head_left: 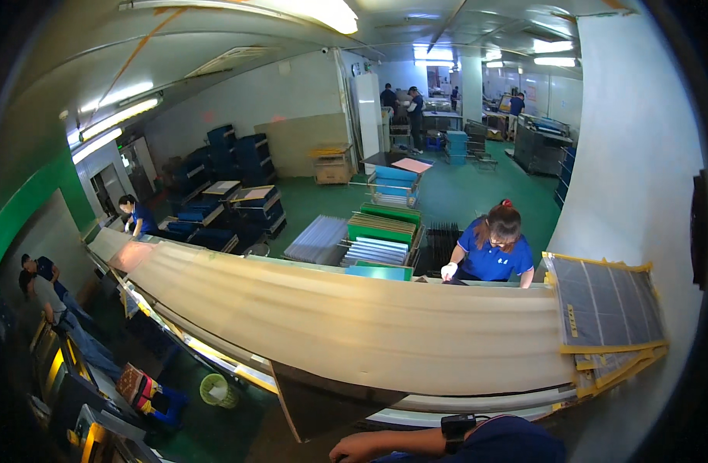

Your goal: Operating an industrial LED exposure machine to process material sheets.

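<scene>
My right forearm comes in at the lower edge, with a dark blue sleeve and a black strapped device (456, 429) around it. It reaches leftward, and my right hand (348, 447) is cut off by the picture's edge, so its fingers and anything in them are mostly hidden. My left hand is out of the picture. Just beyond the arm runs a long bench with a beige cover (354, 324). Nearest the hand, a dark brown panel (323, 393) leans at the bench's near side. At the right end lie grey mesh frames (609, 301) edged in yellow tape.
Across the bench, a co-worker in blue (497, 251) wears a white glove; another person (140, 217) stands at its far left end. Behind are stacked panels (381, 228) and dark blue racks (257, 204). A green basket (218, 390) and a blue stool (167, 403) stand lower left.
</scene>
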Tool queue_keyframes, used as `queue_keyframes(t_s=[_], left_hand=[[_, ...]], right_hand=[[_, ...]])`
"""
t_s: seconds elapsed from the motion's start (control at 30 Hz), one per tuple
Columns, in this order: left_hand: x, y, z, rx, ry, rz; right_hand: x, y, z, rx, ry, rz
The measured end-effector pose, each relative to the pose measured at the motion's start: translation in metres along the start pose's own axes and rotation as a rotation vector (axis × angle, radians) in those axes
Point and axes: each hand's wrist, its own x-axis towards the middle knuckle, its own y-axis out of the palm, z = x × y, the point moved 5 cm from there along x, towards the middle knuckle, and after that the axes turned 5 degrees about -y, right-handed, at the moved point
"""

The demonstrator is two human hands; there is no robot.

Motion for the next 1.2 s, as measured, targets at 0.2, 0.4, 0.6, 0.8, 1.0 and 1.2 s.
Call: queue_keyframes(t_s=[0.2, 0.4, 0.6, 0.8, 1.0, 1.2], left_hand=[[-0.036, -0.017, -0.031, -0.162, -0.093, -0.064], [-0.066, -0.032, -0.004, -0.314, -0.139, -0.022], [-0.090, -0.047, 0.004, -0.279, -0.152, -0.025], [-0.118, -0.056, 0.023, -0.320, -0.221, -0.133], [-0.145, -0.067, 0.041, -0.378, -0.237, -0.282], [-0.171, -0.076, 0.102, -0.299, -0.305, -0.410]], right_hand=[[0.022, 0.019, 0.000, -0.040, -0.150, -0.073], [0.059, 0.060, 0.006, -0.151, -0.020, 0.236], [0.073, 0.095, 0.003, 0.068, -0.123, 0.293], [0.082, 0.114, 0.018, 0.347, -0.107, 0.356], [0.100, 0.132, 0.034, 0.311, -0.103, 0.431], [0.125, 0.144, 0.035, 0.038, -0.118, 0.400]])
